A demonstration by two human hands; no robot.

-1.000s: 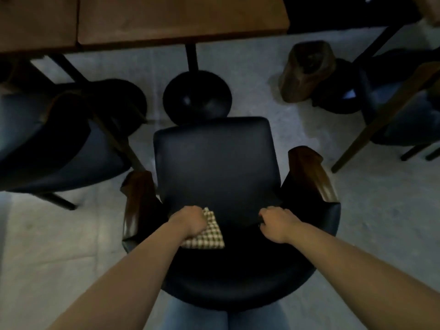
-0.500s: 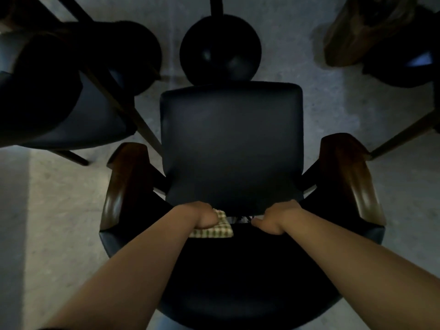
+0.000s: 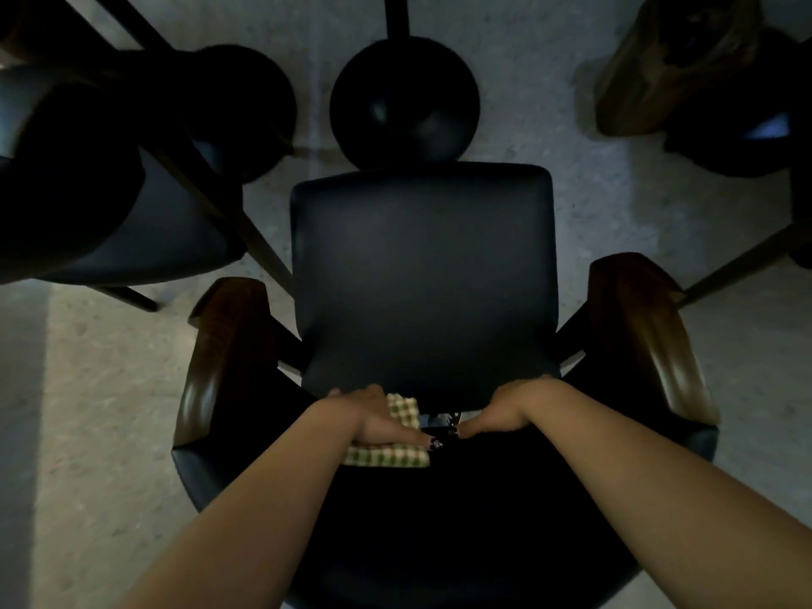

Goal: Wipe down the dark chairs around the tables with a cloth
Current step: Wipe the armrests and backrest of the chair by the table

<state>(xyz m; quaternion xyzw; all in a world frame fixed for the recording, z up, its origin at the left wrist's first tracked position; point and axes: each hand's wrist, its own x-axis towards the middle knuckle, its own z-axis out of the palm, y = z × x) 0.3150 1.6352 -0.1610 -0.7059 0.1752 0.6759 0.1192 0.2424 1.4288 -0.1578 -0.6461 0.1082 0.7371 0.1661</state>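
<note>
A smooth, dark padded chair (image 3: 422,274) with glossy curved brown wooden armrests (image 3: 224,358) fills the view. The left hand (image 3: 373,417) presses a folded green-and-cream checked cloth (image 3: 397,437) into the crease between seat and backrest, thumb stretched across it. The right hand (image 3: 505,410) hooks its fingers into the same gap; whether it grips anything cannot be told. Since half a second ago, more cloth shows below the left hand.

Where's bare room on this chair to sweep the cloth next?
The seat cushion lies bare between both wooden armrests, ahead of the hands. Crowded: its near edge, where the left hand presses the checked cloth beside the right hand.
</note>
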